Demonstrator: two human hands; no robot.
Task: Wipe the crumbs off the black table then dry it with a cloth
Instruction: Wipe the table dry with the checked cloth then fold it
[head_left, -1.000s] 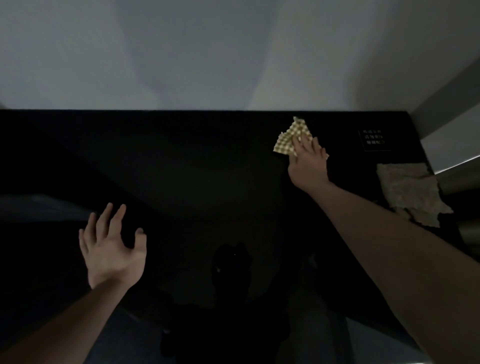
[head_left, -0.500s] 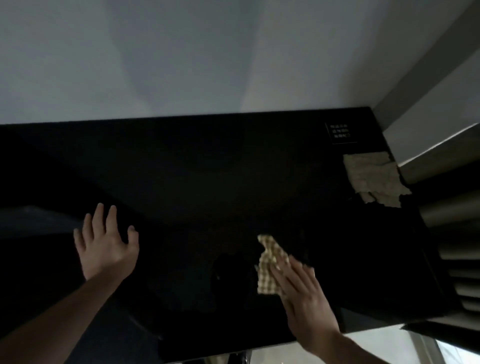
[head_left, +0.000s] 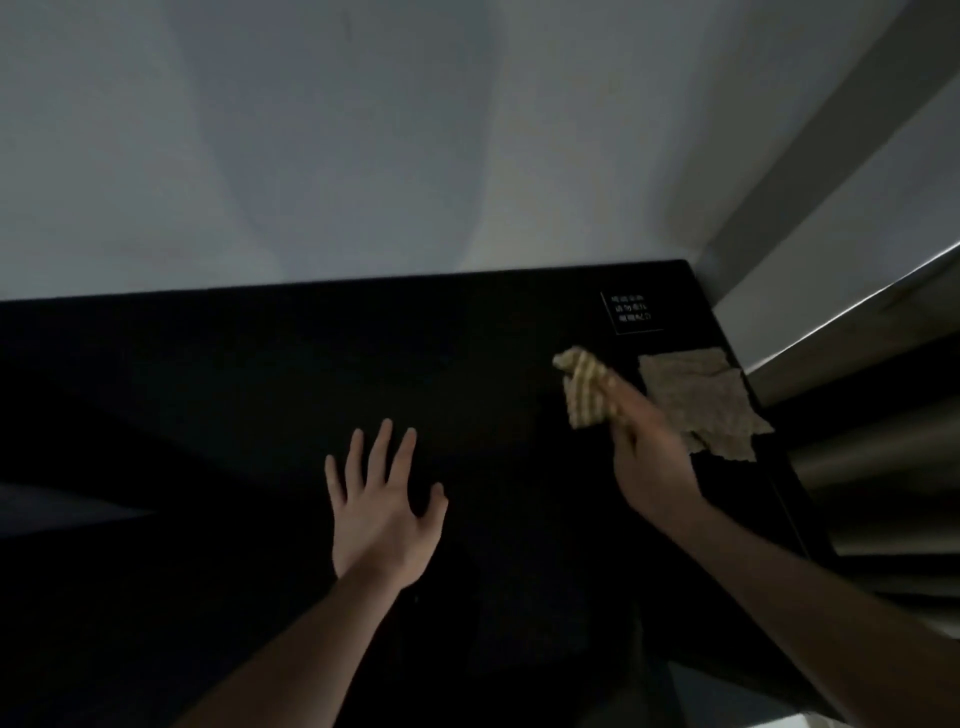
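The black table (head_left: 249, 384) fills the lower view and butts against a pale wall. My right hand (head_left: 652, 460) is blurred at the table's far right, its stretched fingers pressing on a yellow checked cloth (head_left: 584, 389) that bunches up ahead of the fingertips. My left hand (head_left: 382, 512) lies flat with fingers spread on the table's middle and holds nothing. A beige cloth (head_left: 701, 400) lies crumpled by the right edge, just right of the checked cloth. No crumbs are visible on the dark surface.
A small white-lettered label (head_left: 630, 310) sits in the table's far right corner. A metal rail (head_left: 852, 317) and dark slats run along the right side. The pale wall (head_left: 363, 156) closes off the far edge.
My right hand swept the checked cloth from the far right toward the near edge, then back out to the far right beside the beige cloth. My left hand shifted toward the table's middle.
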